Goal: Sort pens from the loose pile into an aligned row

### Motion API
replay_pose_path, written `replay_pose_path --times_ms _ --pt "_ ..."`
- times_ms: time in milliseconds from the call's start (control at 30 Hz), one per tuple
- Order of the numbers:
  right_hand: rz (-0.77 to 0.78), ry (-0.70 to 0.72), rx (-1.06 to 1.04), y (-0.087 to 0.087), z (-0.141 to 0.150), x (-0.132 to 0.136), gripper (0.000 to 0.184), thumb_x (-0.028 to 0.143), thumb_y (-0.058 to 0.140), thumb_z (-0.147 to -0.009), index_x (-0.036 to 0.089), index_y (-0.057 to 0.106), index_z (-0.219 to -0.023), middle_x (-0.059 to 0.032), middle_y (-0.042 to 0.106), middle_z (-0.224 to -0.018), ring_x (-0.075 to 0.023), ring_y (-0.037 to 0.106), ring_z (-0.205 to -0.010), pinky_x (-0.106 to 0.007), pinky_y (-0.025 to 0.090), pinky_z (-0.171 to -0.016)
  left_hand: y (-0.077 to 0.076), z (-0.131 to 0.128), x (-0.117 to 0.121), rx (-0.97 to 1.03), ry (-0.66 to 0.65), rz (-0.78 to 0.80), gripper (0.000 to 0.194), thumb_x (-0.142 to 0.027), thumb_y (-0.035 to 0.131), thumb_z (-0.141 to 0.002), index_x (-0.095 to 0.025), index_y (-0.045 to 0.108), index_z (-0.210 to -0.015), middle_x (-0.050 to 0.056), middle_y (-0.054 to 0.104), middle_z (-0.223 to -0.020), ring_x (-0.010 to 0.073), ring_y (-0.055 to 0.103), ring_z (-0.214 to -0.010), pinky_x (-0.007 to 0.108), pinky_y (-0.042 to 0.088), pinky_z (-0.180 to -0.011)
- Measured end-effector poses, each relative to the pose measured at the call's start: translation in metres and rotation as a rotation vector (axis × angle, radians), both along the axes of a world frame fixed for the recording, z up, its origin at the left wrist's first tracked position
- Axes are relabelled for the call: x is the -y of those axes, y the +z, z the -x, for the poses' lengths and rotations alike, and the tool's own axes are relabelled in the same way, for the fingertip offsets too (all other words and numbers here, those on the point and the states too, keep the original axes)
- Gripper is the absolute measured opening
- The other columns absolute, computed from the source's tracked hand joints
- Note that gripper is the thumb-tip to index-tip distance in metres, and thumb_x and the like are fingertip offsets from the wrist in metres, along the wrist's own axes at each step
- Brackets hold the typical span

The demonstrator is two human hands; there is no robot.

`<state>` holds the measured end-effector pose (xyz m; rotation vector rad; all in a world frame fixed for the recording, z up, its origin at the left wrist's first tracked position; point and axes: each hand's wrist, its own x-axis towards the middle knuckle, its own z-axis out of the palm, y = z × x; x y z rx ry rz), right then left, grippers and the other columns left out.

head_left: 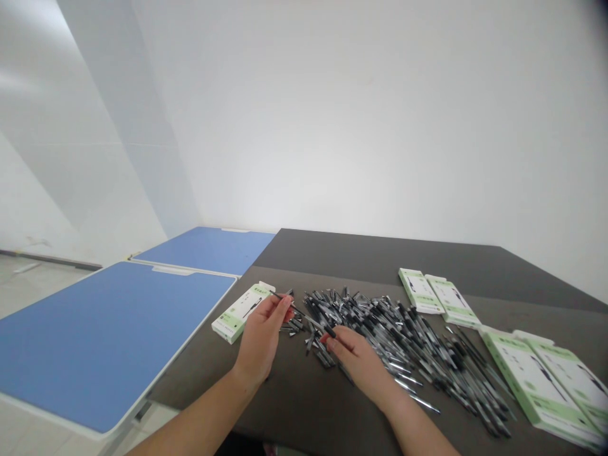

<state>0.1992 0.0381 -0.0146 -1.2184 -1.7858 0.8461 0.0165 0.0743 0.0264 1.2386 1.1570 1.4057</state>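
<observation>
The person is leaning over a dark grey worktop (304, 405), both forearms reaching in from below. The left hand (263, 335) is turned on its side with its fingers curled, grasping a slim black pen (304, 313) near the upper end. The right hand (356, 367) is lying palm down, its fingertips (329, 339) meeting the pen's lower end – whether they are gripping it or only touching it, I cannot tell. The pen is spanning the gap between the hands, just above the edge of a large heap of black-and-silver pens (380, 335) spreading across the worktop. A green-and-white cardboard box (242, 315) is lying just beside the left hand, two more (434, 294) are sitting beyond the heap, and another pair (546, 386) is lying at the right. Two blue folding tables (104, 342) are standing off to the left.
</observation>
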Motion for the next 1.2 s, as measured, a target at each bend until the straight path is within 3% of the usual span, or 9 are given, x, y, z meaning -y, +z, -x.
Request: replay_pose_path --times_ms 233,500,567,700,767,833,900,1000,1200 --pt "-0.036 -0.019 0.033 -0.004 0.000 -0.002 0.033 0.039 0.041 -0.087 0.019 0.055 -0.065 0.0012 0.049 -0.066 -0.0147 0.048 -0.066 -0.025 0.034 -0.060 0.002 0.003 -0.004 0.051 0.019 -0.009 0.030 -0.044 0.066 -0.068 -0.017 0.065 -0.079 0.000 0.062 -0.071 0.0119 0.056 -0.066 0.022 0.045 -0.065" --pt "-0.049 -0.040 0.090 -0.008 0.001 -0.004 0.033 0.037 0.040 -0.088 0.018 0.050 -0.063 0.0016 0.048 -0.066 -0.0135 0.048 -0.066 -0.024 0.034 -0.059 0.007 0.002 0.000 -0.102 0.033 0.004 0.028 -0.044 0.063 -0.072 -0.017 0.066 -0.081 0.000 0.064 -0.069 0.0140 0.058 -0.066 0.023 0.045 -0.066" --pt "-0.060 -0.046 0.099 -0.008 0.002 -0.004 0.033 0.036 0.041 -0.088 0.019 0.049 -0.062 0.0017 0.048 -0.066 -0.0136 0.048 -0.066 -0.024 0.034 -0.060 0.008 -0.001 0.004 -0.171 -0.028 -0.009 0.027 -0.042 0.061 -0.073 -0.018 0.067 -0.082 0.001 0.066 -0.071 0.0160 0.060 -0.069 0.025 0.046 -0.067" --pt "-0.057 -0.042 0.045 -0.005 0.003 -0.003 0.031 0.036 0.042 -0.088 0.019 0.049 -0.063 0.0021 0.047 -0.065 -0.0137 0.046 -0.065 -0.024 0.033 -0.060 0.007 -0.008 0.009 -0.280 -0.331 -0.060 0.031 -0.036 0.061 -0.074 -0.019 0.066 -0.100 0.005 0.069 -0.092 0.0202 0.062 -0.085 0.029 0.047 -0.079" --pt "-0.025 -0.065 -0.028 -0.003 0.002 -0.002 0.031 0.038 0.043 -0.087 0.019 0.052 -0.066 0.0019 0.048 -0.066 -0.0138 0.046 -0.065 -0.024 0.033 -0.060 0.003 -0.007 0.004 -0.321 -0.374 -0.088 0.036 -0.037 0.055 -0.079 -0.020 0.061 -0.110 0.006 0.068 -0.101 0.0204 0.062 -0.089 0.031 0.047 -0.081" --pt "0.038 -0.100 -0.123 -0.001 0.000 -0.001 0.030 0.040 0.043 -0.087 0.018 0.056 -0.072 0.0014 0.050 -0.068 -0.0142 0.047 -0.067 -0.025 0.034 -0.061 -0.002 0.000 -0.008 -0.463 -0.283 -0.121 0.035 -0.037 0.047 -0.083 -0.020 0.059 -0.111 0.006 0.067 -0.100 0.0202 0.062 -0.088 0.032 0.046 -0.081" --pt "0.105 -0.125 -0.211 0.000 -0.001 -0.001 0.031 0.042 0.044 -0.086 0.017 0.059 -0.078 0.0014 0.050 -0.069 -0.0141 0.046 -0.067 -0.025 0.034 -0.061 -0.010 0.010 -0.021 -0.778 -0.159 -0.162 0.026 -0.033 0.048 -0.083 -0.019 0.064 -0.096 0.006 0.067 -0.094 0.0213 0.060 -0.088 0.033 0.045 -0.081" --pt "0.155 -0.143 -0.279 0.000 -0.001 -0.001 0.032 0.044 0.045 -0.085 0.016 0.059 -0.080 0.0020 0.048 -0.068 -0.0131 0.044 -0.065 -0.024 0.033 -0.059 -0.024 0.021 -0.036 -1.216 -0.234 -0.237 0.019 -0.026 0.048 -0.083 -0.019 0.066 -0.083 0.006 0.065 -0.088 0.0201 0.059 -0.087 0.030 0.043 -0.079" --pt "0.146 -0.124 -0.286 -0.001 0.000 -0.001 0.032 0.044 0.046 -0.085 0.016 0.060 -0.080 0.0019 0.048 -0.069 -0.0125 0.044 -0.064 -0.024 0.032 -0.059 -0.043 0.021 -0.031 -1.375 -0.318 -0.254 0.014 -0.021 0.052 -0.080 -0.019 0.066 -0.076 0.007 0.063 -0.083 0.0212 0.057 -0.086 0.032 0.041 -0.080"
